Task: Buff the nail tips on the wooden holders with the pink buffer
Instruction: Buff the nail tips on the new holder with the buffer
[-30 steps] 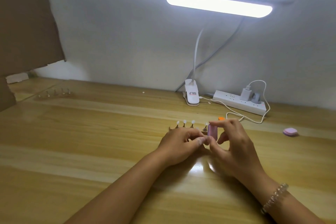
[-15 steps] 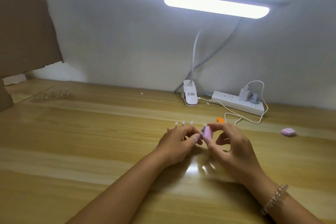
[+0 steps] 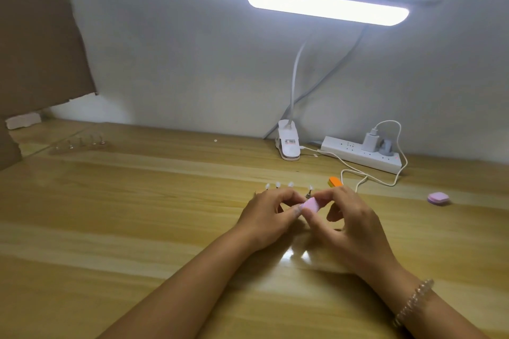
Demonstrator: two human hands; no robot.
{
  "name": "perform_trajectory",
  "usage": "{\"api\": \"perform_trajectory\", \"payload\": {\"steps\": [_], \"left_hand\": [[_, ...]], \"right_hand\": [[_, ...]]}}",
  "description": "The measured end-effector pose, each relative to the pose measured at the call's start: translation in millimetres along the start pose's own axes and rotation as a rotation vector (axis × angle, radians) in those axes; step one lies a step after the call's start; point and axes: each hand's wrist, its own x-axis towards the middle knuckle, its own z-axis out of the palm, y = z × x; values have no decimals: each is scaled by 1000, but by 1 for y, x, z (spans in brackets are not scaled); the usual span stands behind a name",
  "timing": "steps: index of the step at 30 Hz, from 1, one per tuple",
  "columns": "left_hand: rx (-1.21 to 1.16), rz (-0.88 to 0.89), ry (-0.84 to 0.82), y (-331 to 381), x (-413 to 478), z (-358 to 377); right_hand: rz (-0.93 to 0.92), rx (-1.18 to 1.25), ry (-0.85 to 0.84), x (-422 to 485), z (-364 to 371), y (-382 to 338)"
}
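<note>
Pink buffer (image 3: pixel 311 205), pinched edgewise in the right hand (image 3: pixel 349 226), looks light and spongy; the left hand (image 3: pixel 268 217) curls by the holders (image 3: pixel 309 195), grip hidden.

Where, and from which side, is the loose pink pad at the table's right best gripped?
Probably pinch the pink pad across its opposite side edges from above: it lies flat and low, with bare table all around it.

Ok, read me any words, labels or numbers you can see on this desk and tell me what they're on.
The label on the white lamp clamp: small red and dark print, too blurred to read.
The power strip, charger plug and pink buffer: no readable text.
</note>
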Motion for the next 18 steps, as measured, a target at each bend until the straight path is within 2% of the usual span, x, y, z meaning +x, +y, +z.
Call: {"api": "perform_trajectory", "payload": {"steps": [4, 8, 12, 16, 18], "left_hand": [[34, -5, 7, 1, 1, 1], [90, 36, 43, 2, -2, 1], [197, 95, 72, 7, -4, 4], [226, 92, 78, 7, -4, 3], [235, 88, 90, 7, -3, 3]], "right_hand": [[95, 34, 12, 4, -2, 3], [2, 9, -24, 0, 1, -2], [136, 69, -12, 6, -1, 5], [18, 20, -33, 0, 0, -2], [56, 60, -32, 3, -1, -2]]}}
